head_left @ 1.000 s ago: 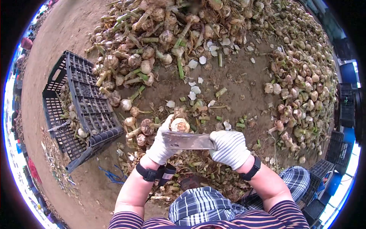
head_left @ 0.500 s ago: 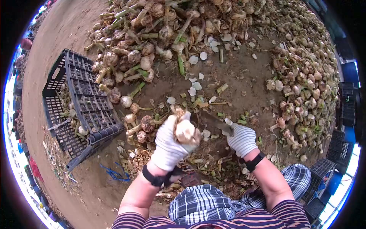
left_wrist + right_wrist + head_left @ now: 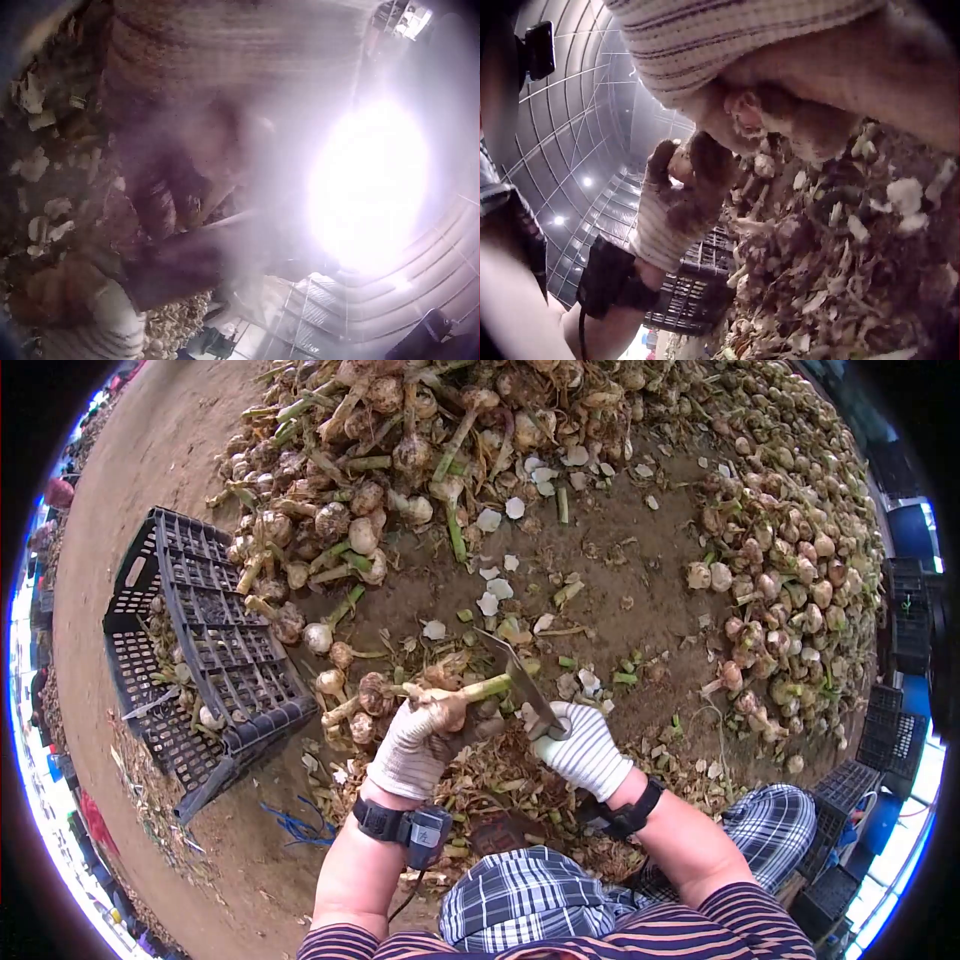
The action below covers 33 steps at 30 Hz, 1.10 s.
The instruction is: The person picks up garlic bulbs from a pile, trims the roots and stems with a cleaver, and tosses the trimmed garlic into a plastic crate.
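In the head view my gloved left hand (image 3: pixel 412 750) grips a garlic bulb (image 3: pixel 445 710), whose thick green stem (image 3: pixel 490 685) points right. My right hand (image 3: pixel 582 752), in a striped white glove, holds a broad-bladed knife (image 3: pixel 527 682). Its blade slants across the stem's outer end. In the right wrist view the left hand (image 3: pixel 671 225) shows dirty fingers curled round the bulb. Glare washes out much of the left wrist view, where the dark knife blade (image 3: pixel 180 262) crosses below the left glove (image 3: pixel 240 45).
A black plastic crate (image 3: pixel 235 630) lies tipped at the left with garlic inside. A heap of stemmed garlic (image 3: pixel 400 450) lies ahead, and a pile of trimmed bulbs (image 3: pixel 800 570) spreads along the right. Peelings and stem pieces (image 3: pixel 510 780) litter the ground before my knees.
The knife was level between the hands at the bulb, then swung away to the right as the left hand turned. Now the hands are close again, blade across a green stem.
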Motion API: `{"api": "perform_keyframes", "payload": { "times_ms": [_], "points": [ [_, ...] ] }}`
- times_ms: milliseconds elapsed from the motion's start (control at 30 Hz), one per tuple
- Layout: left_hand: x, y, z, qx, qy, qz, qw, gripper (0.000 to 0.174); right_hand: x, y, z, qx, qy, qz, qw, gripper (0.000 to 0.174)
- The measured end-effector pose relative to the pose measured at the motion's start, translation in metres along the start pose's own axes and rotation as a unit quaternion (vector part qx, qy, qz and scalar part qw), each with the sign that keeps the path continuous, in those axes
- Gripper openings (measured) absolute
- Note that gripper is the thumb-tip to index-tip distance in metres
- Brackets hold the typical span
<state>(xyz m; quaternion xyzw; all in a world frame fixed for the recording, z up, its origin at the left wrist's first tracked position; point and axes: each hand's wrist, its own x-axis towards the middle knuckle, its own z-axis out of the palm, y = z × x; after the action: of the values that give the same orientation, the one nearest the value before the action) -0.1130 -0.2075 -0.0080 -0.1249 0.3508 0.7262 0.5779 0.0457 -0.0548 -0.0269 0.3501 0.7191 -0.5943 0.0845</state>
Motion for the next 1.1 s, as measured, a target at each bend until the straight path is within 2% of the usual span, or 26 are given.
{"api": "perform_keyframes", "payload": {
  "times_ms": [33, 67, 133, 167, 267, 300, 367, 400, 433, 500, 533, 600, 633, 667, 700, 733, 767, 800, 833, 867, 933, 967, 1000, 1033, 1067, 1100],
  "points": [
    [-0.004, 0.007, 0.015, 0.012, -0.049, -0.019, 0.999, 0.038, 0.000, -0.002, -0.005, -0.026, 0.003, -0.028, 0.999, 0.015],
    [-0.005, 0.009, 0.015, 0.010, -0.048, -0.019, 0.999, 0.038, 0.001, -0.006, -0.009, -0.028, 0.002, -0.028, 0.999, 0.015],
    [-0.009, 0.012, 0.010, 0.111, -0.061, -0.067, 0.990, 0.055, -0.001, -0.023, -0.022, -0.109, -0.037, 0.030, 0.993, 0.017],
    [-0.002, 0.012, -0.001, 0.150, -0.083, -0.133, 0.976, 0.064, 0.001, -0.032, -0.025, -0.180, -0.055, 0.053, 0.981, 0.022],
    [-0.002, 0.006, -0.003, 0.194, -0.040, -0.168, 0.966, 0.044, 0.001, -0.027, -0.023, -0.207, -0.048, 0.018, 0.977, 0.029],
    [0.000, 0.002, 0.003, 0.194, -0.039, -0.167, 0.966, 0.044, 0.001, -0.029, -0.025, -0.207, -0.049, 0.017, 0.977, 0.029],
    [0.004, -0.005, 0.013, 0.217, 0.031, -0.065, 0.974, 0.032, 0.001, -0.042, -0.030, -0.292, -0.086, 0.036, 0.952, 0.033],
    [0.005, -0.006, 0.011, 0.218, 0.031, -0.065, 0.973, 0.032, 0.001, -0.042, -0.031, -0.291, -0.086, 0.036, 0.952, 0.033],
    [0.006, -0.009, 0.007, 0.370, 0.055, 0.028, 0.927, 0.028, 0.001, -0.041, -0.032, -0.322, -0.074, 0.029, 0.943, 0.034],
    [0.006, -0.014, -0.007, 0.620, 0.102, 0.224, 0.745, 0.019, 0.002, -0.036, -0.036, -0.371, -0.075, 0.037, 0.925, 0.033],
    [0.004, -0.012, -0.007, 0.621, 0.102, 0.223, 0.744, 0.019, 0.004, -0.039, -0.041, -0.400, -0.112, 0.067, 0.907, 0.032],
    [-0.002, -0.004, -0.005, 0.675, 0.125, 0.353, 0.636, 0.015, 0.005, 0.007, -0.048, -0.441, -0.103, 0.107, 0.885, 0.034],
    [-0.004, 0.005, -0.008, 0.695, 0.139, 0.357, 0.609, 0.014, 0.002, 0.020, -0.053, -0.434, -0.112, 0.145, 0.882, 0.034],
    [-0.003, 0.012, -0.005, 0.696, 0.189, 0.306, 0.622, 0.015, 0.002, 0.031, -0.056, -0.427, -0.123, 0.180, 0.878, 0.034],
    [0.007, 0.007, -0.007, 0.636, 0.205, 0.319, 0.672, 0.017, 0.004, 0.040, -0.053, -0.423, -0.097, 0.194, 0.880, 0.035],
    [0.018, 0.003, 0.010, 0.374, 0.103, 0.210, 0.897, 0.029, 0.010, 0.062, -0.047, -0.367, -0.058, 0.226, 0.901, 0.039],
    [0.008, 0.004, 0.050, 0.285, 0.023, 0.152, 0.946, 0.055, 0.017, 0.074, -0.039, -0.306, -0.010, 0.098, 0.947, 0.041],
    [0.003, 0.005, 0.069, 0.246, -0.136, 0.126, 0.951, 0.080, 0.022, 0.083, -0.032, -0.236, 0.038, -0.029, 0.971, 0.043],
    [0.000, 0.003, 0.088, 0.204, -0.211, 0.146, 0.945, 0.095, 0.030, 0.089, -0.030, -0.345, -0.012, 0.021, 0.938, 0.040],
    [0.000, 0.009, 0.082, 0.389, -0.191, 0.331, 0.838, 0.098, 0.038, 0.068, -0.026, -0.183, 0.008, 0.072, 0.980, 0.038],
    [0.010, 0.030, 0.054, 0.589, -0.042, 0.443, 0.675, 0.094, 0.024, 0.016, -0.042, -0.128, 0.004, 0.118, 0.985, 0.034],
    [0.015, 0.046, 0.040, 0.701, 0.096, 0.372, 0.602, 0.090, 0.027, 0.027, -0.048, -0.100, 0.007, 0.117, 0.988, 0.029],
    [0.014, 0.055, 0.008, 0.800, 0.173, 0.293, 0.495, 0.085, 0.030, 0.040, -0.050, -0.100, 0.010, 0.116, 0.988, 0.029],
    [0.011, 0.059, -0.025, 0.850, 0.215, 0.138, 0.460, 0.084, 0.029, 0.054, -0.050, -0.066, 0.034, 0.114, 0.991, 0.026],
    [0.006, 0.055, -0.073, 0.879, 0.216, 0.059, 0.422, 0.082, 0.025, 0.063, -0.047, -0.031, 0.055, 0.115, 0.991, 0.023],
    [0.004, 0.048, -0.105, 0.868, 0.247, 0.047, 0.428, 0.081, 0.018, 0.025, -0.048, -0.067, 0.039, 0.158, 0.984, 0.022]
  ]
}}
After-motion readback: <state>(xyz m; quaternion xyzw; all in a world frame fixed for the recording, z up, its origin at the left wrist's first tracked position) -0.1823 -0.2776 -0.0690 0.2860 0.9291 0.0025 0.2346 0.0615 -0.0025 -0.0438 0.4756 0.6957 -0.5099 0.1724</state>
